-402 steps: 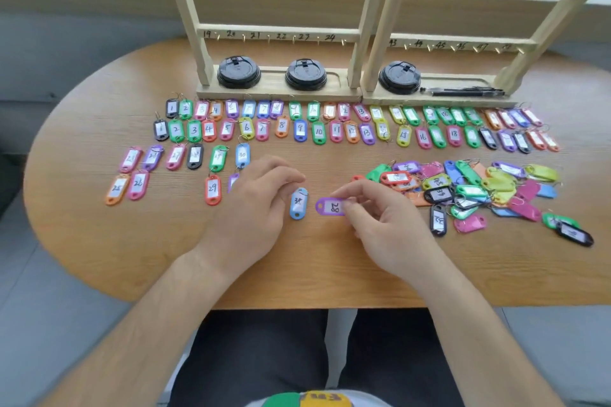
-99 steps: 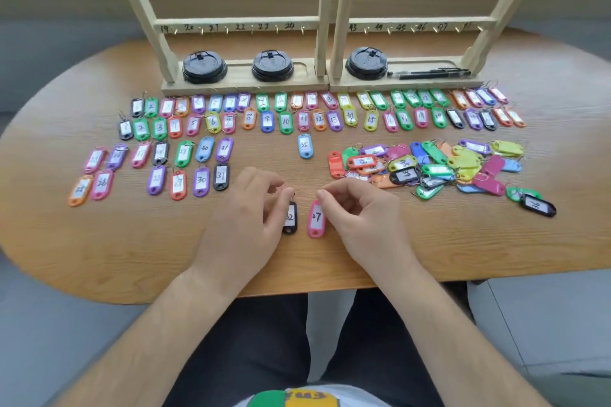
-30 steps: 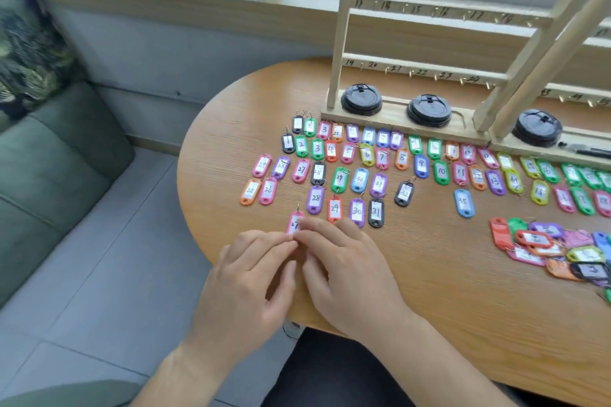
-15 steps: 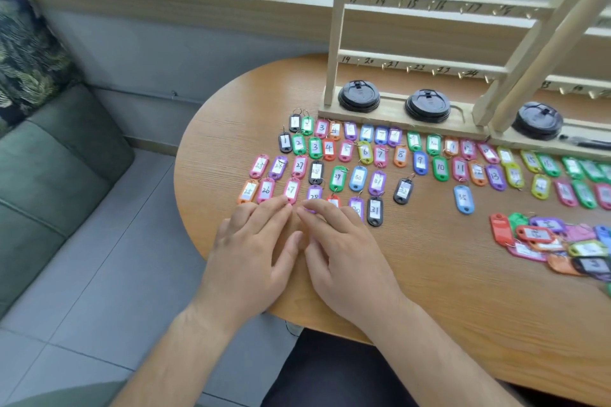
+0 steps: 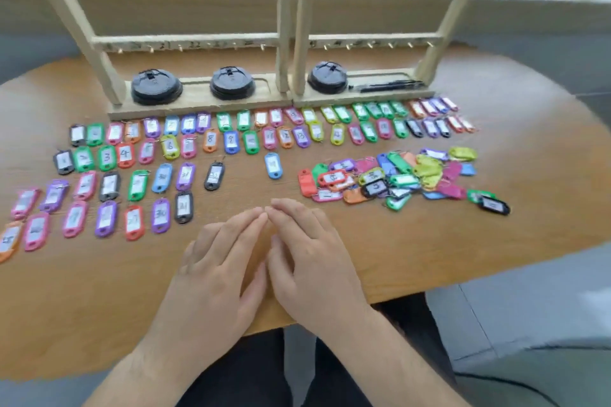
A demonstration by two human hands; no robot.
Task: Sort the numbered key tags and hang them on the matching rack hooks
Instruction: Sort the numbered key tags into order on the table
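My left hand (image 5: 218,261) and my right hand (image 5: 310,251) lie side by side over the wooden table (image 5: 429,248), fingers straight, fingertips almost touching, holding nothing. Rows of coloured numbered key tags (image 5: 228,139) run across the table in front of the wooden rack (image 5: 284,43). More sorted tags (image 5: 105,205) lie in rows at the left, with a black tag (image 5: 183,206) ending the lowest row. A single blue tag (image 5: 273,164) lies apart in the middle. An unsorted pile of tags (image 5: 396,178) sits to the right of my hands. The rack's hooks are bare.
Three black lids (image 5: 233,82) sit in the rack's base tray, with black pens (image 5: 386,86) beside the right one. The table's front edge runs just under my wrists. Grey floor (image 5: 515,307) shows at the right.
The view has swung right, back to the table's middle. Both hands have left the left-hand tag rows, where a pink tag was set down, and moved to the centre, holding nothing.
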